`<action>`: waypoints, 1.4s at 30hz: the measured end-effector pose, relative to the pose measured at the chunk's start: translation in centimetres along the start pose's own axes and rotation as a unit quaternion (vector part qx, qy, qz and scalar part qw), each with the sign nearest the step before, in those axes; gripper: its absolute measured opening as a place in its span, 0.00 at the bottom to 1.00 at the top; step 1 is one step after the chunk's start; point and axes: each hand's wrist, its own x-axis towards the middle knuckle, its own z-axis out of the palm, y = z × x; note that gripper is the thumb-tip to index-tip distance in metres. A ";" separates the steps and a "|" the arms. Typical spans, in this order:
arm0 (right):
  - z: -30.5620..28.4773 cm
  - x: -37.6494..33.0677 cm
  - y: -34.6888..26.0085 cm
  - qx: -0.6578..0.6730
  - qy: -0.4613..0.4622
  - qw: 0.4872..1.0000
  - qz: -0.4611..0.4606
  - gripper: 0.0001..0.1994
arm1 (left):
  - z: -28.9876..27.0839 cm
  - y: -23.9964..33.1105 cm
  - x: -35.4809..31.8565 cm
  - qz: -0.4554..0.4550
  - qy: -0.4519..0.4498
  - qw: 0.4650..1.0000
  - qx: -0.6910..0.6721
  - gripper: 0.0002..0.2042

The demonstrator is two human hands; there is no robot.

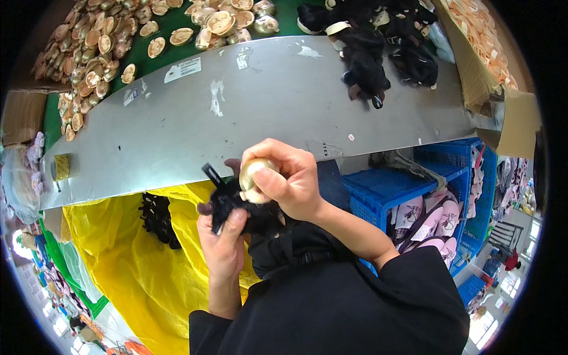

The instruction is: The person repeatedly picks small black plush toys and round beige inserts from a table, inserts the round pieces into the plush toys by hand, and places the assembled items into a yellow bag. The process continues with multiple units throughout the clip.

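My left hand (223,245) is closed around a black plush piece (223,201), its thumb lying across the fabric. Brown ear-like flaps and a black strap-like tab stick out from the plush. Pinched between the thumb and fingers of my right hand (293,177) is a shiny pale-gold rounded shell (255,176). It sits against the plush's upper right side, and whether the two are joined cannot be seen. Similar gold shells (89,56) are heaped at the far left. More black plush pieces (364,62) lie at the far right, some with cream bands.
A grey metal table (266,89) with a green surface behind it spans the front. Below it hangs a yellow bag (124,254) with black pieces inside. Blue crates (378,186) hold pink printed items at right. A cardboard box (467,59) contains peach strips. A tape roll (60,167) is at left.
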 end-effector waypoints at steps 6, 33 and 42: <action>-1.9 0.3 0.2 -0.166 -0.086 0.973 -0.135 0.19 | -0.8 0.6 0.4 -0.033 -0.008 0.999 -0.017 0.18; -0.2 1.3 -3.1 -0.502 -0.165 0.798 -0.290 0.21 | -0.5 0.5 0.8 0.112 0.081 0.964 0.228 0.07; 3.2 1.4 -2.7 -0.466 -0.147 0.836 -0.251 0.14 | -2.6 0.0 0.0 0.077 0.001 0.995 0.070 0.11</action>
